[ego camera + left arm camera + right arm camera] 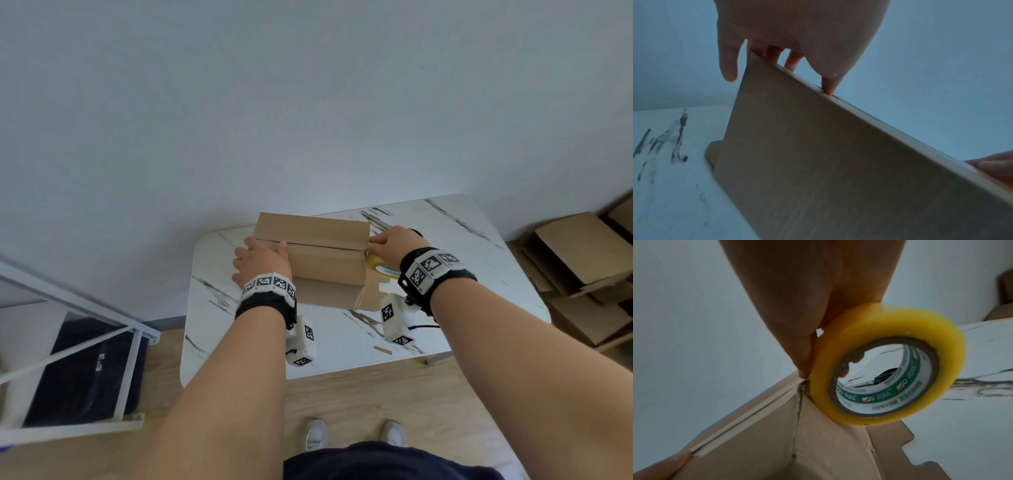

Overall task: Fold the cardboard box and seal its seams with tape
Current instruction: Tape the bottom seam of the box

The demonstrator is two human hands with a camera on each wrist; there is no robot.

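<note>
A brown cardboard box (pixel 325 263) stands on the marble table (pixel 462 260), its top flaps closed along a centre seam (pixel 322 245). My left hand (pixel 262 262) lies over the box's left top end with the thumb pressing by the seam; in the left wrist view its fingers (pixel 793 63) reach over the top edge of the box (pixel 818 162). My right hand (pixel 394 243) holds a yellow tape roll (pixel 890 331) at the right end of the seam, fingers through the core, thumb tip on the box corner (pixel 756 443). A glossy strip (pixel 740 423) runs along the seam.
Unfolded flaps (pixel 370 298) spread on the table at the box's near right. A small cardboard scrap (pixel 382 350) lies near the front edge. Flattened cardboard boxes (pixel 575 260) are stacked on the floor at right. A white metal frame (pixel 85 308) stands at left.
</note>
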